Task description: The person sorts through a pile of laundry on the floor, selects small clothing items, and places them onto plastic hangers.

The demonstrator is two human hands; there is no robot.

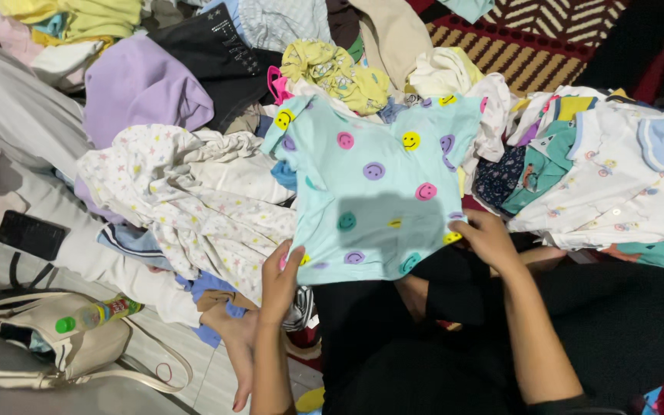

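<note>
Head view showed my lap in black cloth nearest, and little open room anywhere past it. My left hand [280,277] pinched the near left corner of a mint green shirt [374,192], fingers clenched on the hem. My right hand [487,240] gripped the near right corner the same way, thumb over the edge. Those two hands held the shirt spread flat, its near hem hanging over my knees and its far collar lying on the heap.

I counted about fifteen smiley faces on the shirt in purple, pink, yellow and green; a few at the hem were folded and hard to tell.

Left and near, a cream handbag [71,350] sat on the pale floor, with one bottle [100,313] in it, green cap, bright printed label. Beyond that lay one black phone [31,234] on pale cloth. Someone else's bare foot [232,338] rested just left of my left forearm.

Left of the shirt, touching it, was a white star-print garment [186,192]. Right of it lay white and teal baby clothes [616,184]. Farther off were a lilac top [136,88], a yellow patterned bundle [336,73], and at the far right a red and cream patterned rug [532,46].
</note>
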